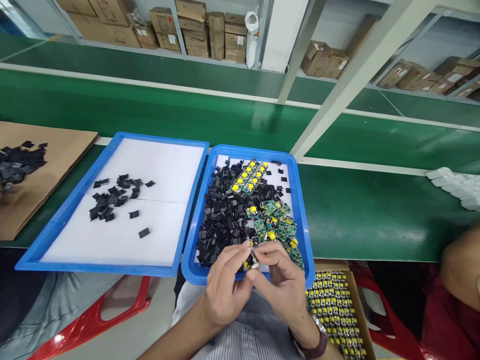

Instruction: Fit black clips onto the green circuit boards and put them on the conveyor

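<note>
My left hand (225,287) and my right hand (281,280) meet over the near edge of a small blue tray (302,220). Together they pinch a small circuit board with a yellow part (252,260) between thumbs and fingertips. The tray holds a heap of black square pieces (225,210), a row of boards with yellow parts (249,177) and a pile of loose green circuit boards (275,220). A watch sits on my right wrist.
A larger blue tray (56,225) with a white liner and a few black pieces (112,197) lies to the left. A cardboard sheet (56,150) with black pieces is at far left. A box of yellow-topped boards (337,310) stands at lower right. Another person's arm (461,270) shows at right.
</note>
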`<state>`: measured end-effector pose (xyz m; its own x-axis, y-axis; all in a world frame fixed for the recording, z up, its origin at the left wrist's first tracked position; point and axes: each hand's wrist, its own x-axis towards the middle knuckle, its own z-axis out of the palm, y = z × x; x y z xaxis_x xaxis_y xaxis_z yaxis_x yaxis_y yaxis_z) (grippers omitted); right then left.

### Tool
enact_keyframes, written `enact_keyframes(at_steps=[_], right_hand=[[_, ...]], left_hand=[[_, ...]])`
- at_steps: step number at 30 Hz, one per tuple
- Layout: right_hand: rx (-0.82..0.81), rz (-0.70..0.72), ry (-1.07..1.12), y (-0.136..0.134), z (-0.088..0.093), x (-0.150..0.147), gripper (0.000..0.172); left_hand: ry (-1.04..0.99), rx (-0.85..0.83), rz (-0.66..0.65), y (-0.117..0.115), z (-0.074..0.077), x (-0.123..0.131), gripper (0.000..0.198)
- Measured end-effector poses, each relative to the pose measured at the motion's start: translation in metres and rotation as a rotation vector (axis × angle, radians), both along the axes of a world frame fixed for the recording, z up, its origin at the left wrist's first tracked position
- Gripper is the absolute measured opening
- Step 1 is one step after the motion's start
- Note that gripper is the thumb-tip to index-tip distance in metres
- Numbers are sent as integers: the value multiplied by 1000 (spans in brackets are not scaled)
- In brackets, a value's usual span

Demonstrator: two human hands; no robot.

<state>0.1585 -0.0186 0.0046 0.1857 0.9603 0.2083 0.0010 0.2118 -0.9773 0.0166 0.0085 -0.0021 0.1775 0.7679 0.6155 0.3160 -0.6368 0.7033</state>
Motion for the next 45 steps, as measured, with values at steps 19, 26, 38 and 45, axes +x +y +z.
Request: enact_keyframes(at_steps=[19,26,38,45], right_hand=[[116,-152,-229,2,9,1,24],[122,-82,-165,3,4,2,24],[50,-34,-233,0,-1,24,24],[-257,-720,-364,32,-35,185,36]], left_hand=[[-132,-192,-34,1,-18,9,45],[-95,-108,15,3,-9,9,43],[128,-54,-129,14,-4,2,40],[595,11,-179,89,11,-7,39]])
